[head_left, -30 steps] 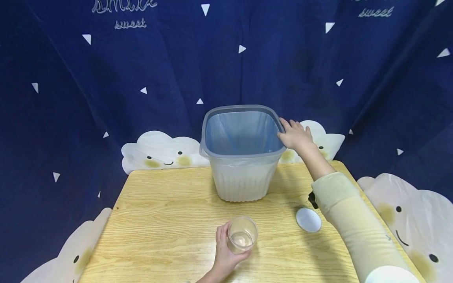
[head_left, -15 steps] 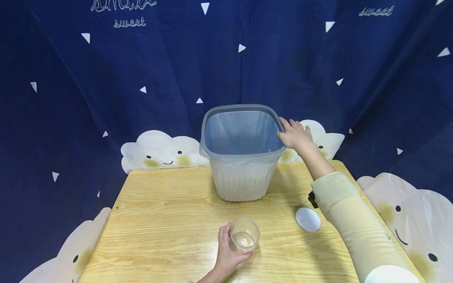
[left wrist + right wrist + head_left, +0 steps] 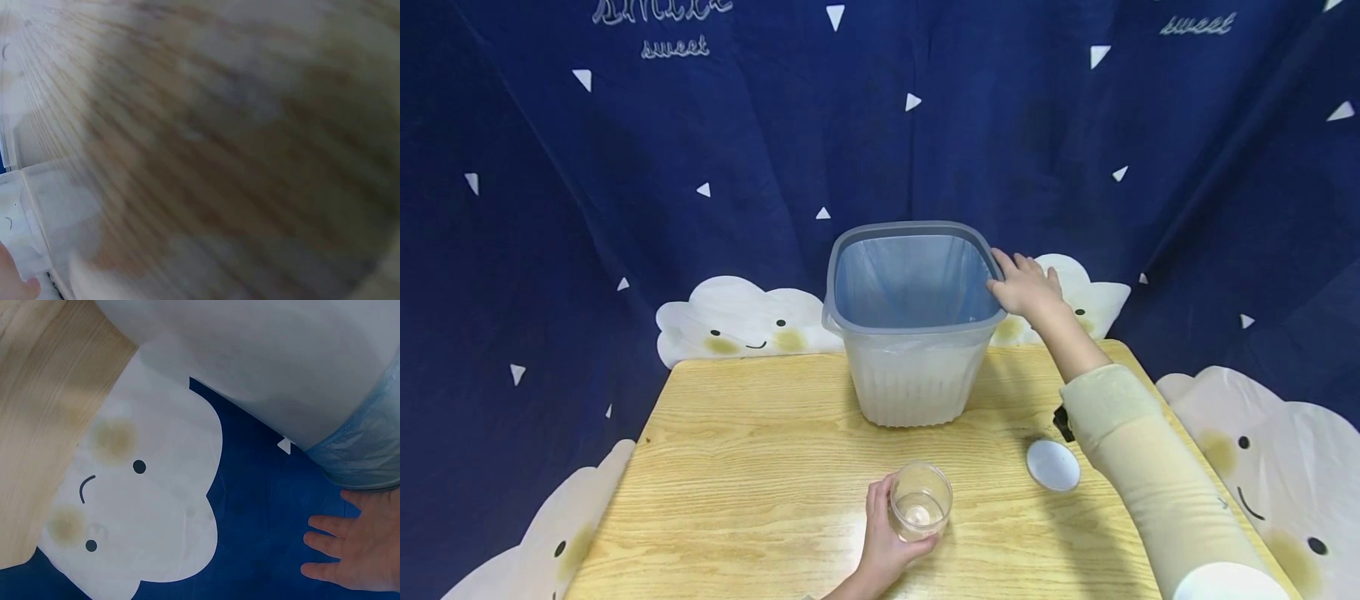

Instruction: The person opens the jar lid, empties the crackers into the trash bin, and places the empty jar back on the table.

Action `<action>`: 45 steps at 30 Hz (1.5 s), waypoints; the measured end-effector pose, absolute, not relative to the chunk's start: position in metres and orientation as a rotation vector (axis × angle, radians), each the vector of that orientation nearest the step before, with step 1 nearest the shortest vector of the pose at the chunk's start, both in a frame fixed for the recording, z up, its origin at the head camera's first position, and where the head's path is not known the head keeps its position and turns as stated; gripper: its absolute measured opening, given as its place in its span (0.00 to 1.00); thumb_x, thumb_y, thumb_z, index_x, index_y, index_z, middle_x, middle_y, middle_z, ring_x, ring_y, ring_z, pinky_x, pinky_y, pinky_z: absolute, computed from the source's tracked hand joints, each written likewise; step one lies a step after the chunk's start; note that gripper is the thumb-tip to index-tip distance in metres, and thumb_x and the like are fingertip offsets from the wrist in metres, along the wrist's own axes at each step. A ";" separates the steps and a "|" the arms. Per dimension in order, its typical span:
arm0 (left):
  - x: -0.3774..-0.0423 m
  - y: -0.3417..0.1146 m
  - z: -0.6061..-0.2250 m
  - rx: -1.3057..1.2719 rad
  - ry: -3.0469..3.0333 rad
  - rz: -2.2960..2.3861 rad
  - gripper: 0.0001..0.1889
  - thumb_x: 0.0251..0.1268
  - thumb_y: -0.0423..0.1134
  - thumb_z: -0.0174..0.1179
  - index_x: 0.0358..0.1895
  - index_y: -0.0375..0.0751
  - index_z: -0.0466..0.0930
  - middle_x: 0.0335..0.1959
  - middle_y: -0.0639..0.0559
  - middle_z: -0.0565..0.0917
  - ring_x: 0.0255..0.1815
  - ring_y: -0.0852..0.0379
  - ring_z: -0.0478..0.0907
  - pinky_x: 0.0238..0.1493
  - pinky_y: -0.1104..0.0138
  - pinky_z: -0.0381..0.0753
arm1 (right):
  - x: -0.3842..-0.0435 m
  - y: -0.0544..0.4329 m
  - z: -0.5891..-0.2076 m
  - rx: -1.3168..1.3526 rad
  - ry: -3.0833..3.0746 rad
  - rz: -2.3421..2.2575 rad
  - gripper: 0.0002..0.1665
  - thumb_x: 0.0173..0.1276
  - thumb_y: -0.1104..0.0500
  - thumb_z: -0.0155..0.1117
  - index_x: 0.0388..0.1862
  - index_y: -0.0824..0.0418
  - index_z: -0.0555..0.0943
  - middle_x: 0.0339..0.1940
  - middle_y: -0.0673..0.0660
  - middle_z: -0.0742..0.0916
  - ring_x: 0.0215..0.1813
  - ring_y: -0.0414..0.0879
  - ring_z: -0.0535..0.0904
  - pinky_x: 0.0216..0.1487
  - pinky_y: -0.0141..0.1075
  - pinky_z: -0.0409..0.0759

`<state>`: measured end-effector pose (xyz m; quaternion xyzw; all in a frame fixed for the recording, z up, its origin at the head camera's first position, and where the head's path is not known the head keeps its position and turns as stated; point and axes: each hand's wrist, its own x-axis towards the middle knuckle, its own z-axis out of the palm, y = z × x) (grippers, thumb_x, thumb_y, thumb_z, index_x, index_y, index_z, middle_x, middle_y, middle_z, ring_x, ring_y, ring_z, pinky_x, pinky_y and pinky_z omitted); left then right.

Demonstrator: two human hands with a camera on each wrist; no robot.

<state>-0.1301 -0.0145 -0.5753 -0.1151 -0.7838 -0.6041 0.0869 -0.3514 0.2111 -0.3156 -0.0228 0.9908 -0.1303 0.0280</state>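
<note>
My left hand [image 3: 883, 546] grips a clear plastic jar [image 3: 919, 498] by its side, low over the near middle of the table. The jar's mouth faces up and no lid is on it. In the left wrist view only a thumb or fingertip [image 3: 12, 278] and part of the jar show at the left edge. A translucent white bin [image 3: 917, 379] with a grey rim stands at the far side. My right hand [image 3: 1026, 287] touches the right of that rim, its fingers spread and fairly straight, as the right wrist view also shows.
A white round disc like a lid [image 3: 1053, 466] lies on the wooden table [image 3: 752, 467], left of my right forearm. Behind the table hangs a dark blue curtain [image 3: 760, 167] with white clouds and triangles. A bluish plastic film [image 3: 359, 447] lines the bin's upper part.
My left hand and the jar have shifted slightly to the right. My right hand stays at the bin's rim, and the bin and the disc have not moved.
</note>
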 end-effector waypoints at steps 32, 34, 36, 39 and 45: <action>-0.132 -0.024 -0.578 -0.314 -2.612 -1.392 0.53 0.27 0.57 0.75 0.63 0.49 0.55 0.57 0.57 0.64 0.58 0.53 0.62 0.58 0.46 0.67 | -0.351 0.211 -0.316 -0.076 3.065 -0.411 0.37 0.69 0.49 0.41 0.74 0.58 0.44 0.71 0.70 0.52 0.71 0.66 0.42 0.66 0.64 0.36; -0.132 -0.025 -0.577 -0.317 -2.626 -1.411 0.55 0.26 0.58 0.75 0.63 0.48 0.55 0.57 0.56 0.64 0.58 0.52 0.62 0.57 0.45 0.67 | -0.351 0.211 -0.316 -0.076 3.068 -0.407 0.37 0.69 0.49 0.41 0.73 0.58 0.45 0.71 0.70 0.52 0.71 0.66 0.42 0.67 0.64 0.37; -0.133 -0.026 -0.576 -0.330 -2.644 -1.428 0.56 0.25 0.58 0.75 0.64 0.48 0.54 0.58 0.55 0.64 0.58 0.51 0.62 0.57 0.45 0.67 | -0.351 0.211 -0.316 -0.074 3.072 -0.405 0.37 0.69 0.49 0.41 0.73 0.58 0.45 0.71 0.70 0.52 0.71 0.66 0.43 0.67 0.64 0.37; -0.135 -0.030 -0.571 -0.382 -2.695 -1.425 0.58 0.23 0.59 0.76 0.65 0.47 0.54 0.59 0.53 0.64 0.59 0.50 0.62 0.57 0.43 0.65 | -0.351 0.210 -0.315 -0.073 3.079 -0.399 0.37 0.69 0.49 0.41 0.73 0.59 0.46 0.71 0.70 0.52 0.71 0.65 0.43 0.67 0.64 0.37; -0.149 -0.048 -0.552 -0.544 -2.845 -1.290 0.60 0.21 0.57 0.76 0.66 0.43 0.54 0.63 0.47 0.62 0.61 0.43 0.60 0.59 0.39 0.61 | -0.350 0.208 -0.314 -0.078 3.104 -0.388 0.36 0.70 0.50 0.41 0.72 0.60 0.49 0.71 0.70 0.53 0.71 0.65 0.44 0.67 0.63 0.36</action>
